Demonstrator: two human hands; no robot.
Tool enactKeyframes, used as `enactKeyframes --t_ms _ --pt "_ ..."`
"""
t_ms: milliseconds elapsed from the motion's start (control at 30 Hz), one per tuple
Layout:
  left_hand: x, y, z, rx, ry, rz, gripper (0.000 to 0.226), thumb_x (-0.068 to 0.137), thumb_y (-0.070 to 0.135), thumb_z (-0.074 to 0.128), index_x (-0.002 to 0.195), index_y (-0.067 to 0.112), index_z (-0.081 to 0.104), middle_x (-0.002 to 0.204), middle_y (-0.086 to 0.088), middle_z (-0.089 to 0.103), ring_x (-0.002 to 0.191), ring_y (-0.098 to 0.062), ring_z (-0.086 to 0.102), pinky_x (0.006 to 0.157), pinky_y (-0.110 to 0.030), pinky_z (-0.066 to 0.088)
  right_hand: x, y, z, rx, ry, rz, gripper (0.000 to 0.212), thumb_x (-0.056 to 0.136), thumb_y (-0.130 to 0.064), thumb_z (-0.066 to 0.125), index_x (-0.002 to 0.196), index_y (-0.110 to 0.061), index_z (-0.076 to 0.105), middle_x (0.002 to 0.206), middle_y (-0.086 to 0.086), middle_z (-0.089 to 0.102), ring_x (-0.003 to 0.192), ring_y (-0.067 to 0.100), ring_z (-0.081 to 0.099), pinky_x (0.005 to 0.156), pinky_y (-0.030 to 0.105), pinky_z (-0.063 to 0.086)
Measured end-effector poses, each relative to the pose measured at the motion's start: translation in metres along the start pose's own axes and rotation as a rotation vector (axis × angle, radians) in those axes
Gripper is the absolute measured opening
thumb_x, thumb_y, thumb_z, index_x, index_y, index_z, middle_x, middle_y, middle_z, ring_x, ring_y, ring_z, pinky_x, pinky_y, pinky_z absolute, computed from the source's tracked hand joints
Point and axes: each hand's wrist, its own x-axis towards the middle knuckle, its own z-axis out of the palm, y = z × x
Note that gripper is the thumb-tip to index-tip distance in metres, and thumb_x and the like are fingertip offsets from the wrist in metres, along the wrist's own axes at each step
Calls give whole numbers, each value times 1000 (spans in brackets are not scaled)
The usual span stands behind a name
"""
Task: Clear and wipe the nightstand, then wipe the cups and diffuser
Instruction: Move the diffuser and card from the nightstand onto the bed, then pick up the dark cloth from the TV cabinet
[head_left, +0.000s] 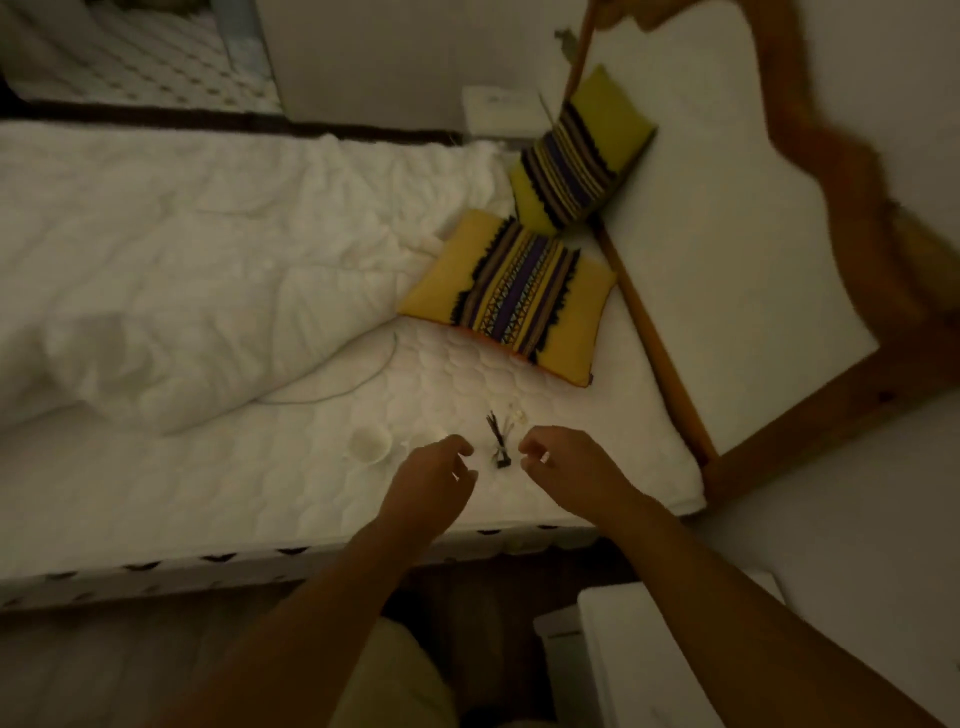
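— Two hands over the bed (291, 488), is that right?

— Yes. The left hand (434, 480) and the right hand (563, 470) both reach out above the white quilted mattress, near its front edge, with a gap between them.

— What lies in that gap?

— The diffuser (500, 441), a small dark thing with thin sticks fanning upward. It stands on the mattress between the two hands, just beyond the fingertips, touching neither.

— Are the hands holding anything?

— No. Both are loosely curled, fingers half bent and apart, with nothing in them.

— And the cups?

— One white cup (370, 442) sits on the mattress to the left of the left hand, near it but apart. A second pale shape shows just beyond the left hand's fingers, too blurred to make out.

— Anything else on the bed?

— A rumpled white duvet (182, 291) to the left, and two yellow striped cushions (511, 296) farther back, one flat, the other leaning against the headboard (670, 384). The white corner of the nightstand (649, 670) shows at lower right, under the right forearm.
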Motion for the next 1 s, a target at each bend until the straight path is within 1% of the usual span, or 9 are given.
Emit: enactKeyframes --t_ms 67,167,233,300,533,700,833,900,1000 --pt "-26 -10 -41 75 55 12 24 86 31 66 109 27 62 84 14 63 78 -7 59 75 -25 51 -5 -42 1 -23 -21 -60 17 91 -31 58 105 -22 64 102 -1 66 90 15 59 78 31 50" --pt "-71 -33 -107 221 89 -8 27 88 34 62 114 28 59 99 8 66 87 -11 61 77 -25 48 -14 -109 6 -67 -84 -137 18 92 -32 57 106 -22 64 104 -1 66 90 14 59 83 32 49" --pt "-100 -54 -150 333 76 -20 28 90 37 57 117 28 56 105 6 65 95 -15 61 82 -30 49 -19 -151 11 -88 -130 -191 20 92 -33 56 107 -22 64 105 -1 66 88 12 57 77 29 46" --pt "-128 -78 -194 397 101 -77 26 91 39 54 115 28 55 105 6 64 95 -16 59 83 -31 49 -22 -198 18 -94 -166 -249 21 92 -34 56 108 -21 64 105 -1 66 87 12 57 71 26 43" --pt "-231 -194 -335 408 272 -376 27 91 42 55 112 26 57 102 4 63 88 -14 57 76 -29 49 -19 -394 94 -192 -276 -534 26 93 -37 57 110 -19 63 108 1 66 93 16 60 83 32 51" --pt "-304 -279 -434 435 388 -552 25 89 42 56 107 25 58 103 2 64 89 -14 59 75 -28 49 -24 -556 171 -171 -337 -693 26 92 -36 58 111 -19 64 107 1 67 93 16 61 84 33 52" --pt "-349 -323 -498 402 490 -674 25 89 38 56 111 25 59 106 3 63 92 -15 59 78 -29 51 -30 -652 224 -160 -381 -807 27 91 -36 60 112 -19 63 103 1 67 91 15 61 83 32 52" --pt "-373 -341 -523 387 547 -727 22 90 37 54 107 24 60 104 1 64 91 -16 60 79 -33 53 -33 -693 247 -165 -405 -860 26 90 -38 60 110 -22 63 99 -2 67 88 14 61 80 32 52" --pt "-401 -370 -559 365 653 -819 21 91 36 55 109 26 61 108 3 65 94 -16 61 79 -30 51 -32 -756 285 -167 -459 -932 23 89 -41 60 109 -29 61 94 -8 64 84 9 60 78 29 52"
